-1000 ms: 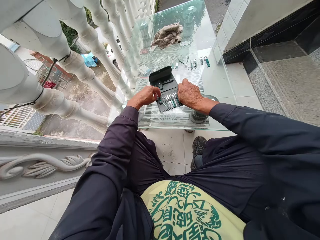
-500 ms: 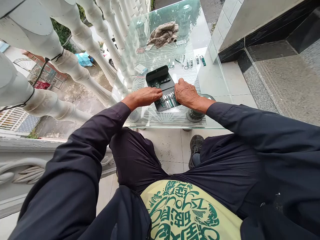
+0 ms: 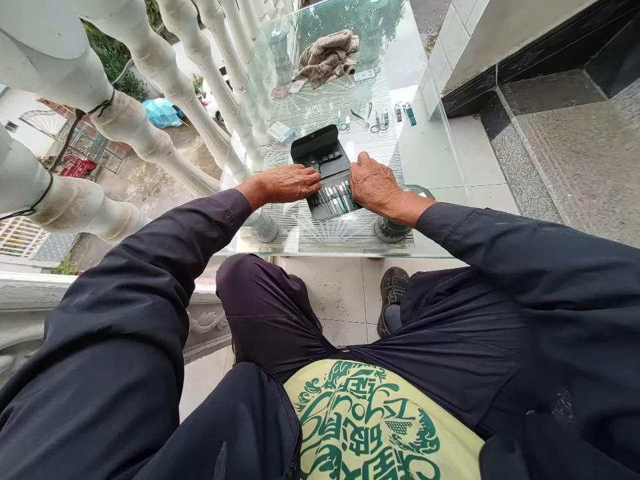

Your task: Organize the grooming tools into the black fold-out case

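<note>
A black manicure case [image 3: 316, 141] lies unfolded on the glass table, with several slim metal tools [image 3: 336, 199] side by side in its near half. My left hand [image 3: 290, 183] is at the case's left side near the fold, its fingers closed on the edge; the fingertips are partly hidden. At the right edge my right hand [image 3: 374, 183] is curled, gripping the case by that side. Beyond the case lie loose tools: cuticle nippers [image 3: 362, 117], small scissors [image 3: 379, 125] and nail clippers [image 3: 410, 115].
A crumpled brown towel [image 3: 327, 59] lies at the far part of the glass table [image 3: 440, 220]. A small white-and-blue packet [image 3: 281, 131] is left of the case. White balusters [image 3: 145, 133] line the left; stone steps [image 3: 565, 143] rise at the right.
My left hand has shifted slightly left, its fingers drawn back toward the case's left edge. My right hand stays at the right edge. The view has tilted a little.
</note>
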Motion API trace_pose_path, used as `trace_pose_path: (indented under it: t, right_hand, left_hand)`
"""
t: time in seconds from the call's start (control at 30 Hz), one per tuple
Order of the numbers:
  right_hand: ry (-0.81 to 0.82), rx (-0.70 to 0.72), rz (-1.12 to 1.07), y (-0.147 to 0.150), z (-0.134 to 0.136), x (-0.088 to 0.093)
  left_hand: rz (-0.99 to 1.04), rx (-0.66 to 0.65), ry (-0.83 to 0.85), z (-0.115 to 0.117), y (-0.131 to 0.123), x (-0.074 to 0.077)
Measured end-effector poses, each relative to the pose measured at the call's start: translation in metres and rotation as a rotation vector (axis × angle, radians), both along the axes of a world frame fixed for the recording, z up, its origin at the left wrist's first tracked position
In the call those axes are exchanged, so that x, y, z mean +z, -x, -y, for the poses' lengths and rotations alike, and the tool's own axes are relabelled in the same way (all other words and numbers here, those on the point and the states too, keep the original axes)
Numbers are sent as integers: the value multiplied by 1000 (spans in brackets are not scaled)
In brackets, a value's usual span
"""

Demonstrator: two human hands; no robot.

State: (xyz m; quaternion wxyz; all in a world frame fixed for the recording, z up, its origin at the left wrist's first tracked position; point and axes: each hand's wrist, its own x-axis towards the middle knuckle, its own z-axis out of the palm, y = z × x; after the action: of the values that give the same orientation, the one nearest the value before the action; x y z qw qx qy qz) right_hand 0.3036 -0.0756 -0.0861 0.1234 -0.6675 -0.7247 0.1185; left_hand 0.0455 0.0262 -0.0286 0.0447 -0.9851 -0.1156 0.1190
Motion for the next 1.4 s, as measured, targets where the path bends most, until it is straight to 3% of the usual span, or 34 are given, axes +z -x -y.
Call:
trace_pose_path:
  t: [0.43, 0.67, 0.77, 0.93, 1.03, 1.17, 1.4]
  right_hand:
    - [2, 12, 2, 1, 2, 2]
    - [9, 9, 61, 2, 1, 2]
    - [-9, 28, 80, 2, 0, 1]
    - [-39, 60, 81, 0, -3, -3]
    - [-32, 67, 98, 0, -2, -2]
    - [-41, 69, 102, 0, -1, -2]
    - [-21, 47, 130, 1, -2, -4]
  left_hand:
    - [-49, 42, -1, 3, -10, 11]
    - [-77, 108, 27, -10, -20, 1]
    - [-6, 178, 39, -19, -15, 1]
    - [216, 302, -59, -23, 6, 13]
    - [175, 253, -46, -13, 14, 14]
    - [90, 181, 22, -1, 8, 1]
    - [69, 126, 113, -13, -11, -9]
